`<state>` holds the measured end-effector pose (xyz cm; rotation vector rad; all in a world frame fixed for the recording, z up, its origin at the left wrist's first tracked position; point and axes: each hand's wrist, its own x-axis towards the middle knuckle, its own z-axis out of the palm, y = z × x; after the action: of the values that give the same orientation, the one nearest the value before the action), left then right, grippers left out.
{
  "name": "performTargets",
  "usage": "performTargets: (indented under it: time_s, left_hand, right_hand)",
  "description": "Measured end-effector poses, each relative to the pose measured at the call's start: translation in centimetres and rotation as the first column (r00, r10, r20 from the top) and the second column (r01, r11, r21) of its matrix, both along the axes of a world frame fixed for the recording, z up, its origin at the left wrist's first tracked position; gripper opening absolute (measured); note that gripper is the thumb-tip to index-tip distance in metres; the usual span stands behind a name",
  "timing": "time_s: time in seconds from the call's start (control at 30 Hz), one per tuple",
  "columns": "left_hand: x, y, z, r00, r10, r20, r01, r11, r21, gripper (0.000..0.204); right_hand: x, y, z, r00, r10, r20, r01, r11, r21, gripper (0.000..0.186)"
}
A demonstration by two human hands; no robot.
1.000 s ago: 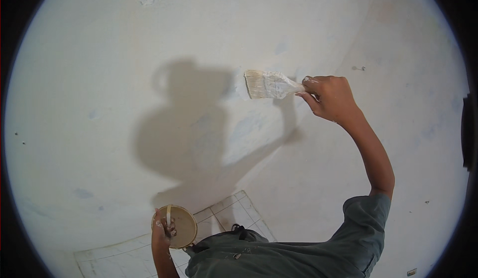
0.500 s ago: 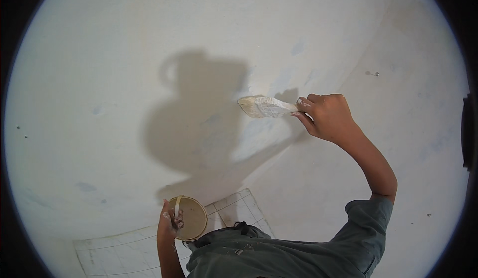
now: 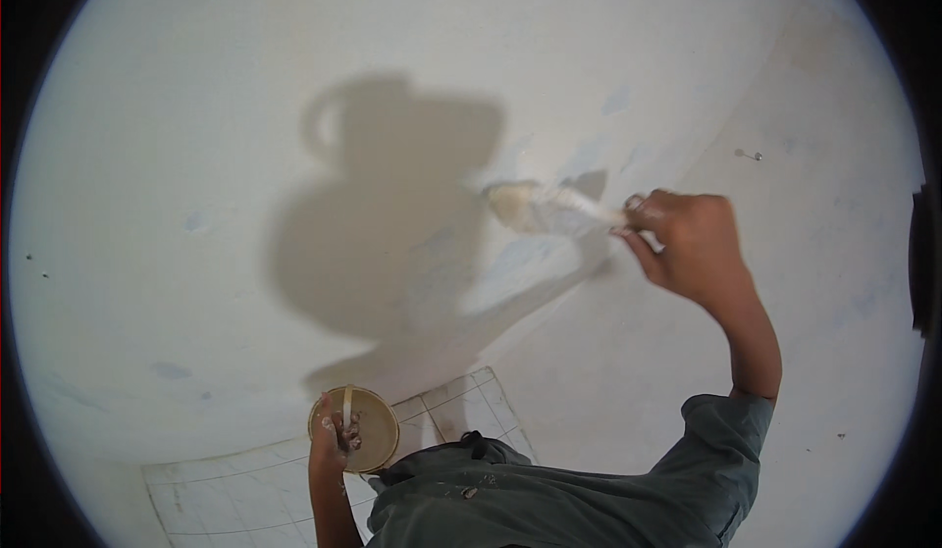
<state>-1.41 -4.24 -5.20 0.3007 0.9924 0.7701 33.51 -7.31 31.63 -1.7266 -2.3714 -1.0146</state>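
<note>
My right hand (image 3: 685,239) pinches the handle of a wide paintbrush (image 3: 549,210). The brush is smeared with white paint and blurred by motion. Its pale bristles point left, at the off-white wall (image 3: 549,67); whether the tips press on it I cannot tell. Low on the left, my left hand (image 3: 339,428) is closed round the handle of a round, yellowish bucket (image 3: 386,450). White smears mark the fingers of both hands. What lies deep in the bucket is hard to make out.
Bluish patches (image 3: 530,252) show through the wall's coat near the brush. A wall corner runs down on the right, with a small nail or hook (image 3: 757,156) beyond it. White floor tiles (image 3: 235,494) lie below. My shadow covers the middle of the wall.
My right hand and the paintbrush have moved a little to the right, and the brush is now blurred. The bucket has shifted slightly left with my left hand still on it.
</note>
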Motion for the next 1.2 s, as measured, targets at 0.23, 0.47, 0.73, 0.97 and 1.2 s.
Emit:
performTargets:
  time_s: [0.23, 0.47, 0.73, 0.97, 1.2]
  left_hand:
    - [0.1, 0.0, -0.4, 1.000, 0.008, -0.006, -0.008, 1.000, 0.024, 0.053]
    - [0.1, -0.4, -0.7, 0.998, 0.059, 0.000, -0.059, 0.998, 0.005, 0.054]
    - [0.2, -0.2, 0.4, 1.000, -0.008, 0.019, 0.008, 1.000, 0.004, 0.057]
    - [0.5, -0.3, 0.9, 1.000, -0.003, -0.005, 0.003, 1.000, 0.009, 0.058]
    - [1.2, -0.2, 1.6, 0.995, 0.079, -0.066, -0.076, 0.996, 0.039, 0.059]
  right_hand:
    - [-1.1, 1.2, -0.4, 1.000, -0.005, 0.025, 0.006, 0.999, -0.039, 0.016]
    - [-0.4, 0.1, 3.0, 0.943, -0.075, -0.324, 0.146, 0.969, 0.200, 0.014]
    - [-0.8, 1.6, -3.7, 0.847, 0.048, -0.530, 0.064, 0.980, 0.190, 0.014]
    - [0.0, 3.1, -11.5, 0.756, -0.019, -0.655, -0.047, 0.995, -0.084, 0.016]
    - [2.1, 4.9, -9.7, 0.752, 0.156, -0.640, -0.016, 0.976, 0.219, 0.017]
